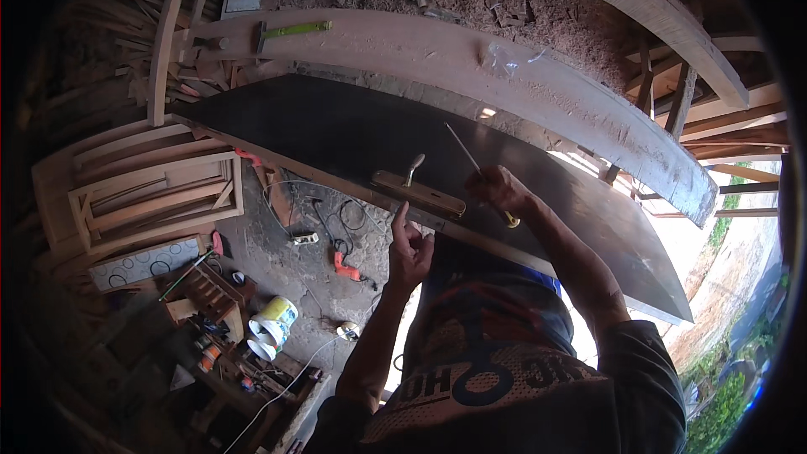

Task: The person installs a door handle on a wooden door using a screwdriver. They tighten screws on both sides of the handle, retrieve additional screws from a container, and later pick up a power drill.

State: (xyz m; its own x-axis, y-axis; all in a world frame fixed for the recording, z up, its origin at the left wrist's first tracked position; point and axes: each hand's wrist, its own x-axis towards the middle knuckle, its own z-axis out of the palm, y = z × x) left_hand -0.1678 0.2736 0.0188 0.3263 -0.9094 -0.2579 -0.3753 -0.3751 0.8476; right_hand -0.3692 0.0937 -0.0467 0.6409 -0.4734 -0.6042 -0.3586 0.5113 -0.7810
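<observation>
One brass-toned handle plate (pixel 427 195) lay on the dark panel (pixel 328 126) before you, close to the near edge, its long axis slanting from upper left to lower right, roughly parallel with that edge. Its lever (pixel 414 169) stood on the left half, pointing toward the top of the view with a slight lean right. Just beyond your left hand's (pixel 410 254) raised index finger lay the plate's near long side; the other fingers were loosely bent around nothing visible, and whether the fingertip met the plate could not be told. Your right hand (pixel 501 190), beside the plate's right end, closed around a screwdriver (pixel 461 146); from those fingers the plate lay left, with neither hand clearly nearer. The shaft aimed up and left, its tip well apart from the plate, seemingly the gap that counted most. Past the panel, a green-handled tool (pixel 296 29) rested on a pale plank (pixel 387 42); an orange drill (pixel 345 267) lay below left.
</observation>
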